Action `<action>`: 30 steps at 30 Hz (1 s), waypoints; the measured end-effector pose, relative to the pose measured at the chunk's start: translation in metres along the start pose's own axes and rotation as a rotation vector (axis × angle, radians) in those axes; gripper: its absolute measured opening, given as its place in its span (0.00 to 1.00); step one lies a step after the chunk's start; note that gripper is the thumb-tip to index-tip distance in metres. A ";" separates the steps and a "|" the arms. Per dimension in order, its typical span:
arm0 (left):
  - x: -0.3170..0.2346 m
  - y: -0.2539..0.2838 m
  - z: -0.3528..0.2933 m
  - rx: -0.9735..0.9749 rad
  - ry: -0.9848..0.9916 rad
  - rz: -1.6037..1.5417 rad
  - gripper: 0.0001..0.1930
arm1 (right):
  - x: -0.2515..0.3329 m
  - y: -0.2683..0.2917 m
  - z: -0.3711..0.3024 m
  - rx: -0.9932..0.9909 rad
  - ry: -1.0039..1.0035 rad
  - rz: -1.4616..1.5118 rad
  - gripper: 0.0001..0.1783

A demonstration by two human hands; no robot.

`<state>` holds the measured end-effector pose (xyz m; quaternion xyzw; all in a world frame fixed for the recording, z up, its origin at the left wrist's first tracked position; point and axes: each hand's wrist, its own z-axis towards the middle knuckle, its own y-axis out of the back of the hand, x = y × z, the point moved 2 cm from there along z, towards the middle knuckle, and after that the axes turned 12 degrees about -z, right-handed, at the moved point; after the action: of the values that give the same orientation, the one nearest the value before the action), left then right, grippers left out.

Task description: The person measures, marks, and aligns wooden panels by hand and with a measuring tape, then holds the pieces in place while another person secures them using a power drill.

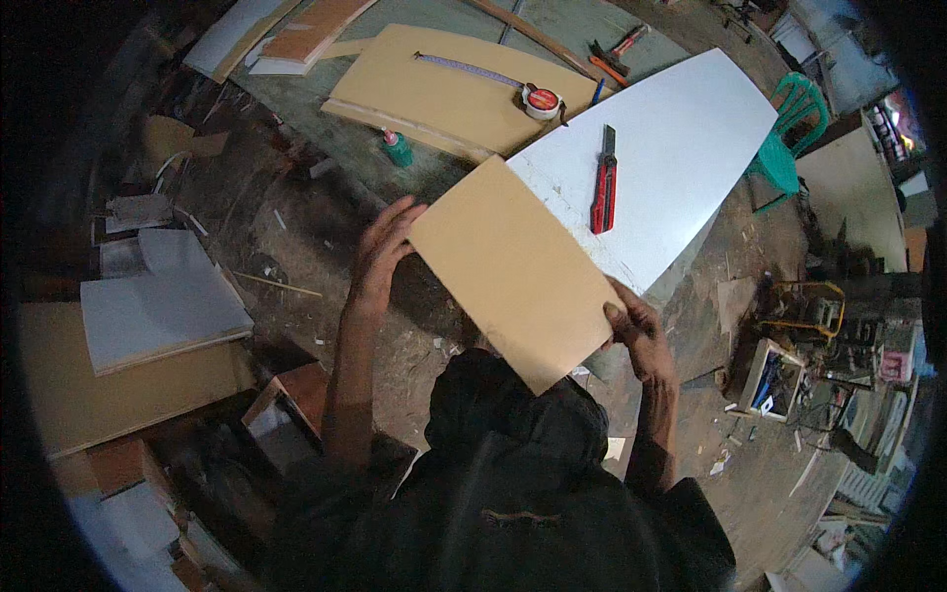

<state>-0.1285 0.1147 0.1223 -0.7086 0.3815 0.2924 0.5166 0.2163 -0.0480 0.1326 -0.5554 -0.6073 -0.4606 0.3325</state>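
A tan rectangular board (513, 281) is held at an angle in front of me, its upper end over the near edge of a white panel (681, 138). My right hand (639, 331) grips its right edge, the thumb on top and the fingers partly hidden beneath. At the opposite corner, the curved fingers of my left hand (380, 247) hold the left edge by their tips. A red and black utility knife (606, 187) lies on the white panel, just beyond the tan board.
On the green worktable (370, 183), a larger tan sheet (444, 94) carries an extended tape measure (541, 101). Near it stands a small green bottle (397, 148). Orange-handled pliers (609, 69) lie farther back. A green chair (779, 163) is at right; board offcuts (163, 306) are stacked at left.
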 end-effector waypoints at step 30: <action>0.031 -0.043 0.048 0.296 -0.426 1.008 0.19 | -0.031 -0.065 -0.033 -0.881 -0.117 0.042 0.27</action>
<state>-0.0765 0.1603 0.1047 -0.2845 0.5969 0.5827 0.4725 0.1545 -0.0877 0.1034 -0.6815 -0.3595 -0.6363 0.0382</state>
